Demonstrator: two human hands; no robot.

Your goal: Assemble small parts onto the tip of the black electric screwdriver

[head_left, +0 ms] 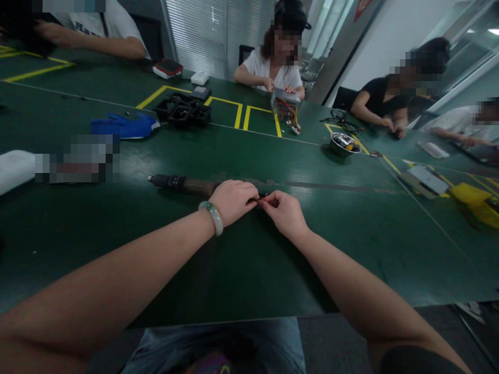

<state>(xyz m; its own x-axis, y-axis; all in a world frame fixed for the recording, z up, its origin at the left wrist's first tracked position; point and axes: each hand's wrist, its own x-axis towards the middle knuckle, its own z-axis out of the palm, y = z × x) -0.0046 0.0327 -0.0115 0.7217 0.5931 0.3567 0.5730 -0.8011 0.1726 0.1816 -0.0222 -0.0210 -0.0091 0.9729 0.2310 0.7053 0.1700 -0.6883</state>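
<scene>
A long dark tool (183, 184) with a brownish handle and a metal tip at its left end lies across the green table (249, 259) in front of me. My left hand (233, 200), with a pale green bangle on the wrist, closes over the tool's right part. Touching it from the right, my right hand (286, 212) pinches a small dark piece at the tool's end, where the fingertips of both hands meet. What the fingers hold there is too small to make out.
Blue gloves (125, 126) and black plastic parts (182, 111) lie at the far left. A metal bowl (343, 144), a box with coloured wires (287, 110) and yellow items (475, 200) sit farther off. Other people work along the far edge.
</scene>
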